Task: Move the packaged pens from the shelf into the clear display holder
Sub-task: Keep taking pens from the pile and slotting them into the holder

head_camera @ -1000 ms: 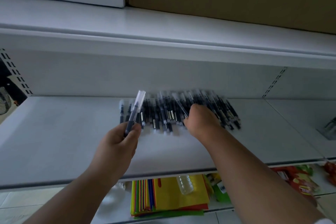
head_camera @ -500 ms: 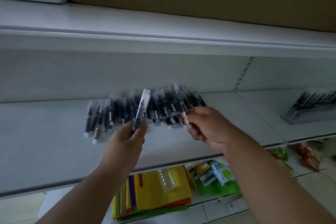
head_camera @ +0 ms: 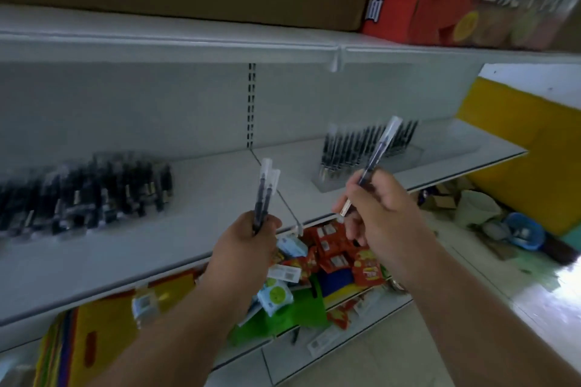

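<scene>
Both hands are loaded. Left hand (head_camera: 248, 239) grips two dark-barrelled pens in clear plastic sleeves (head_camera: 263, 195) by their lower ends, tips pointing to 12 o'clock, held over the front edge of the white metal shelf (head_camera: 201, 198). Right hand (head_camera: 377, 207) pinches one more sleeved dark pen (head_camera: 379, 151), tilted toward 1 o'clock, its pale lower end sticking out below the fingers at approx 7 o'clock.

Clear acrylic display holder (head_camera: 405, 155) sits on the same shelf at 1 o'clock from the right hand, w/ a row of sleeved pens already standing in it. Loose pile of packaged dark pens (head_camera: 85, 195) lies on the shelf at 9 o'clock from the left hand, well apart from the holder.

Risks, as I judge them:
- Sleeves look slick and the left-hand pair is held only at the base, so one could slide out and drop onto the red snack packets (head_camera: 330, 242) on the lower shelf.
- Holder is light-looking and near the shelf's front edge; a hard push w/ the pen could shove it or knock over pens already standing.
- Free slots are too blurred to tell, so a pen may jam against a neighbour.
- Frame is motion-blurred, suggesting a fast move; overshoot is likely.
</scene>
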Motion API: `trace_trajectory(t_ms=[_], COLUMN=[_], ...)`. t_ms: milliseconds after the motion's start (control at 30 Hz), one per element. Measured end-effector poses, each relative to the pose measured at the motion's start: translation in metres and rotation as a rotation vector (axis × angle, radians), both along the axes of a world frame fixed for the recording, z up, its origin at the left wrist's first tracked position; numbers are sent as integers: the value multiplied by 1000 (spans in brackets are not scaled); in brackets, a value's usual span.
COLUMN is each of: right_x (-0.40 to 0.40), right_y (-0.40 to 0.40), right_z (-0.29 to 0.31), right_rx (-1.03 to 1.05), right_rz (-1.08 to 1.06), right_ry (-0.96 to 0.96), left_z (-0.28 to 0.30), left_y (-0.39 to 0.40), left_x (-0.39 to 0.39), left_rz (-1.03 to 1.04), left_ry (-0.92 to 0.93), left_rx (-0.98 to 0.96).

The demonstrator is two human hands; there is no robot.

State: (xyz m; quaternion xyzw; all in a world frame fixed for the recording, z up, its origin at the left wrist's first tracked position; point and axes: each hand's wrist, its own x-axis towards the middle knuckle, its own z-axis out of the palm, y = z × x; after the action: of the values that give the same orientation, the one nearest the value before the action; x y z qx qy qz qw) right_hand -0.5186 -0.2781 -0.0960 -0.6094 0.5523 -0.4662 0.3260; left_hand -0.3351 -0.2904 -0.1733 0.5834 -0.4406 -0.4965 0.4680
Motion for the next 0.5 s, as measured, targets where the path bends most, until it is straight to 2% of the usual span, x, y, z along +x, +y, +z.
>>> trace_trajectory(t_ms=[267,400,500], right_x=[-101,-137,-156], right_y=[-42,-78,-99], right_z=[5,-5,-8], right_rx=[-100,-140,-152], right_rz=[-173,-295,-252], right_ry=[196,198,195], left_z=[7,10,12], left_y=[-35,-70,-94], left_x=[-96,-129,-151], left_rz=[-60,-123,-129], left_ry=[-54,-87,-60], left_rx=[-73,-99,-121])
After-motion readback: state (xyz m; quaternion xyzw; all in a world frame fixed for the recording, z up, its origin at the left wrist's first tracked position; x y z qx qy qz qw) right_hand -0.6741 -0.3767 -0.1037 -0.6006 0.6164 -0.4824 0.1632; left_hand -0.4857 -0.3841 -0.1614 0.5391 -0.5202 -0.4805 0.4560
